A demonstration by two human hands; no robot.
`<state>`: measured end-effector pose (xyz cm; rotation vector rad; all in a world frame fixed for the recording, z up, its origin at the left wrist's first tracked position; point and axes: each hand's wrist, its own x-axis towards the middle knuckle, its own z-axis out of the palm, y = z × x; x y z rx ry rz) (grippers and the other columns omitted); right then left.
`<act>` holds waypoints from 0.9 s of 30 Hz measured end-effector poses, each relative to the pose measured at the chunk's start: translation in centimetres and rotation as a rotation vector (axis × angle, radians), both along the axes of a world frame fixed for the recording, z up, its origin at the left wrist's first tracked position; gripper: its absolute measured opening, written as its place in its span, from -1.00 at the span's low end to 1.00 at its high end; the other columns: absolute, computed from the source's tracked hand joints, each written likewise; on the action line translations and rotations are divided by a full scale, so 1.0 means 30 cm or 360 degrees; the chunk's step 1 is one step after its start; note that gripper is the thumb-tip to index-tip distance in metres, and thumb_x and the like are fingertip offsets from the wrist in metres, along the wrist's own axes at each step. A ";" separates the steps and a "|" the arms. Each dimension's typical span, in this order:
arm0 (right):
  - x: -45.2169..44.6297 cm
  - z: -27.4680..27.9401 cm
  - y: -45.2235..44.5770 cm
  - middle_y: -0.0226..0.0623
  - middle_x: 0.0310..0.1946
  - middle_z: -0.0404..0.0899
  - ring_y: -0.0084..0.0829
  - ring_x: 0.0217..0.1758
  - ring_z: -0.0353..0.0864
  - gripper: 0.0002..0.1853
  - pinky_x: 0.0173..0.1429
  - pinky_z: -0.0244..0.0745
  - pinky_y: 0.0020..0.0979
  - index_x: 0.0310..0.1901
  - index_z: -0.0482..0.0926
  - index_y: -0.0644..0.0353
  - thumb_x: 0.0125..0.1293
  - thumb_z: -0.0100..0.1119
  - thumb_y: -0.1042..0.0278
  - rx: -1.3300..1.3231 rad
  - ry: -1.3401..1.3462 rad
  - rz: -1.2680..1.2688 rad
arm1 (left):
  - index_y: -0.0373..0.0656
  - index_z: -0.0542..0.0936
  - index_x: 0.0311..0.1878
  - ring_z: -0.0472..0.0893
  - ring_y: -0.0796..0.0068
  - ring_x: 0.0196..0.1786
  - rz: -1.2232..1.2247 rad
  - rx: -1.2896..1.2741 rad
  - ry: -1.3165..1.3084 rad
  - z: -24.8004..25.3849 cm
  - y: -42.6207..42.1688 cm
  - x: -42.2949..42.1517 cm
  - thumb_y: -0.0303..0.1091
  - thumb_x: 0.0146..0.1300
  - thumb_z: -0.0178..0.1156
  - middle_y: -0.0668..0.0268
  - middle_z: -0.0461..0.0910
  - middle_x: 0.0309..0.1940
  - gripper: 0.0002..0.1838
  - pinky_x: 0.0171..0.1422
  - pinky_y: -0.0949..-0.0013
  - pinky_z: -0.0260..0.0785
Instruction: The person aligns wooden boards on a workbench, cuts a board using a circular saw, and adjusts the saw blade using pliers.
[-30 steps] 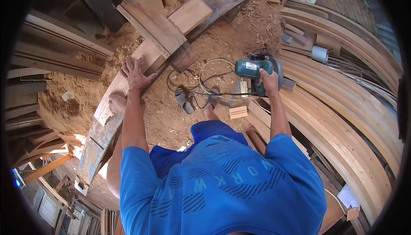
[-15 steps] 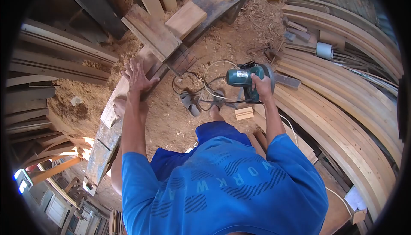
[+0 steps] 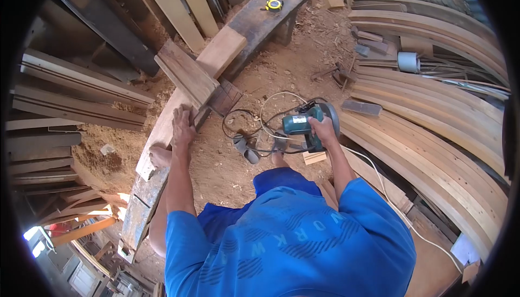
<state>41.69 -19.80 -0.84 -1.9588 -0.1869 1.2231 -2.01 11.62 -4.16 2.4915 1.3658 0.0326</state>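
My right hand (image 3: 324, 130) is closed round the handle of a green circular saw (image 3: 296, 125), held above the ground with its round guard facing right. My left hand (image 3: 184, 128) lies on a long wooden plank (image 3: 162, 123), fingers extended and close together. Its fingertips reach the near corner of a shorter board (image 3: 189, 75) lying crosswise on the plank. My bare foot (image 3: 160, 157) presses on the plank's near end. Under the plank is a dark, worn bench beam (image 3: 142, 194). A darker wood piece (image 3: 225, 99) shows beneath the crosswise board's right end.
A yellow tape measure (image 3: 274, 5) sits on the beam's far end. Long stacked planks (image 3: 411, 134) fill the right side, with a white cylinder (image 3: 408, 62) among them. Cords (image 3: 254, 114) loop over the sawdust near a slipper (image 3: 246, 149). More boards (image 3: 81, 91) lie left.
My left hand has come down onto the plank, its spread fingers drawing together by the crosswise board. The saw stays in my right hand, slightly lower in view. The camera view has shifted.
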 end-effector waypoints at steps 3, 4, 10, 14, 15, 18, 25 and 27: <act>0.012 -0.002 -0.010 -0.43 -0.57 0.51 -0.57 -0.57 0.45 -0.76 -0.46 0.36 -0.43 -0.32 0.53 0.19 0.37 0.32 0.22 0.0024 -0.0002 0.0029 | -0.09 0.50 0.28 0.05 -0.22 0.67 0.0030 -0.0071 0.0278 0.057 -0.092 -0.020 -0.45 0.03 0.44 -0.09 0.06 0.65 -0.33 0.66 -0.25 0.01; 0.017 -0.003 -0.018 -0.43 -0.57 0.51 -0.57 -0.57 0.45 -0.75 -0.46 0.36 -0.43 -0.33 0.53 0.19 0.37 0.32 0.21 0.0016 -0.0004 0.0027 | -0.07 0.49 0.30 0.05 -0.24 0.67 0.0045 -0.0113 0.0342 0.104 -0.105 -0.002 -0.39 0.03 0.47 -0.10 0.04 0.65 -0.31 0.66 -0.24 0.01; 0.055 -0.011 -0.057 -0.43 -0.58 0.50 -0.56 -0.60 0.45 -0.75 -0.50 0.37 -0.43 -0.33 0.54 0.19 0.36 0.33 0.20 0.0039 -0.0015 0.0012 | -0.07 0.40 0.37 0.22 -0.17 0.59 0.0085 -0.0138 0.0092 0.088 -0.093 -0.040 -0.07 0.11 0.50 -0.04 0.26 0.53 -0.21 0.59 -0.24 0.10; 0.073 -0.041 -0.073 -0.43 -0.56 0.50 -0.57 -0.60 0.46 -0.75 -0.53 0.38 -0.43 -0.28 0.54 0.21 0.37 0.34 0.21 0.0043 -0.0037 0.0034 | -0.15 0.37 0.40 0.43 -0.07 0.44 0.0227 -0.0152 -0.0041 0.083 -0.061 -0.040 -0.04 0.26 0.38 0.05 0.50 0.32 -0.27 0.51 -0.17 0.20; 0.078 -0.041 -0.075 -0.42 -0.56 0.50 -0.57 -0.60 0.46 -0.75 -0.53 0.38 -0.43 -0.27 0.54 0.21 0.37 0.34 0.21 0.0041 -0.0030 0.0047 | -0.15 0.36 0.41 0.42 -0.08 0.44 0.0266 -0.0156 -0.0052 0.082 -0.062 -0.038 -0.03 0.28 0.35 0.03 0.49 0.34 -0.28 0.52 -0.16 0.19; 0.093 -0.047 -0.094 -0.42 -0.55 0.50 -0.56 -0.60 0.46 -0.75 -0.53 0.38 -0.43 -0.25 0.53 0.22 0.37 0.34 0.22 0.0029 -0.0013 0.0075 | -0.18 0.34 0.43 0.39 -0.12 0.47 0.0377 -0.0145 -0.0066 0.081 -0.067 -0.038 -0.01 0.35 0.29 -0.04 0.45 0.38 -0.29 0.56 -0.17 0.15; 0.103 -0.071 -0.149 -0.41 -0.57 0.49 -0.55 -0.61 0.46 -0.76 -0.55 0.37 -0.41 -0.29 0.54 0.21 0.37 0.34 0.24 0.0007 0.0011 0.0078 | -0.19 0.37 0.41 0.37 -0.13 0.48 0.0315 0.0428 -0.0057 0.147 -0.172 -0.004 -0.02 0.40 0.22 -0.16 0.40 0.41 -0.35 0.60 -0.22 0.10; 0.100 -0.068 -0.156 -0.42 -0.58 0.49 -0.55 -0.62 0.45 -0.77 -0.55 0.37 -0.41 -0.30 0.55 0.21 0.37 0.34 0.24 0.0013 -0.0009 0.0077 | -0.08 0.44 0.36 0.37 -0.11 0.49 0.0324 0.0396 -0.0051 0.228 -0.293 0.113 -0.06 0.39 0.23 -0.10 0.42 0.39 -0.44 0.55 -0.27 0.16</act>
